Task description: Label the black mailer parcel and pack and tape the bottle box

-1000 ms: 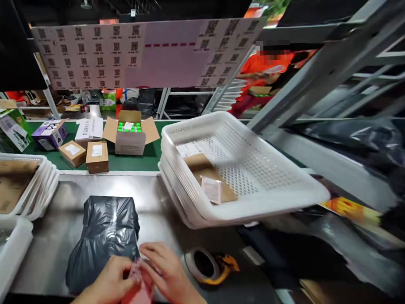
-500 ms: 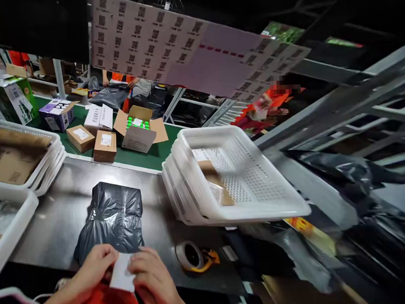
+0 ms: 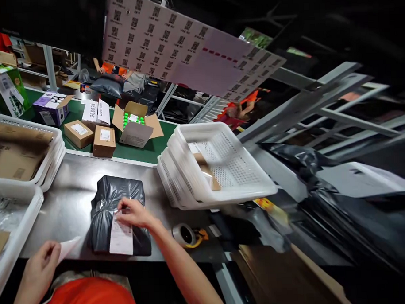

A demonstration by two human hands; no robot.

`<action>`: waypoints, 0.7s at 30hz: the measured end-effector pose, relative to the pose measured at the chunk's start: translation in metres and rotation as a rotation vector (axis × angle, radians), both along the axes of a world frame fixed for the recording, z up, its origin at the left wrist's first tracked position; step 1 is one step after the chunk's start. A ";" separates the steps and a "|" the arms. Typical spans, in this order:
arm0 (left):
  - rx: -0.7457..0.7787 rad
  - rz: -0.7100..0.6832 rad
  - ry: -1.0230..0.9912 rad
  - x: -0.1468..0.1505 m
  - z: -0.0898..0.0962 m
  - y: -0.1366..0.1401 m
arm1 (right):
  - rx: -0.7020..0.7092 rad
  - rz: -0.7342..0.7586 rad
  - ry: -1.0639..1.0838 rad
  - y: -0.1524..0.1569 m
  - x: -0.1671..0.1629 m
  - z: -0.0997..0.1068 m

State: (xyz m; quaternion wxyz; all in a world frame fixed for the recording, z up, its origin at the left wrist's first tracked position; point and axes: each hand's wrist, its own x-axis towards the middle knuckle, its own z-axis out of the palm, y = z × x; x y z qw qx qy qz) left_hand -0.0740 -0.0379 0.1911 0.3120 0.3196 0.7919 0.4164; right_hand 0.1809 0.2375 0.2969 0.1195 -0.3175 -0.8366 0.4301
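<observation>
A parcel wrapped in black plastic (image 3: 104, 233) lies on the steel bench in front of me. On its top rests a white printed shipping label (image 3: 122, 238). My right hand (image 3: 135, 213) is closed at the upper end of this label, fingers curled against the parcel. To the left, near the bench's front edge, my left hand (image 3: 43, 268) pinches a thin slip of white backing paper (image 3: 69, 248), which is clear of the parcel. A tape dispenser with a wide roll (image 3: 183, 235) sits right of the parcel.
Stacked white baskets (image 3: 244, 195) stand at the right, and more white baskets (image 3: 38, 193) at the left. Behind the bench, a green belt (image 3: 86, 149) carries small cartons (image 3: 104, 144) and an open box of green-capped bottles (image 3: 135, 134). A QR-code sheet (image 3: 185, 46) hangs above.
My hands have moved apart. The label that both held in front of me is now on the parcel under my right hand, while my left hand has gone left with the backing paper.
</observation>
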 end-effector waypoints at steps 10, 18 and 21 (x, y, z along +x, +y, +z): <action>0.091 -0.247 -0.232 0.018 -0.017 -0.013 | 0.768 0.224 -0.201 -0.040 0.005 -0.090; -0.010 -0.788 -0.268 0.028 -0.026 0.000 | 0.613 -0.106 -0.224 -0.066 -0.039 -0.075; -0.072 -1.066 -0.238 0.030 -0.019 0.015 | 0.593 -0.223 -0.125 -0.089 -0.044 -0.081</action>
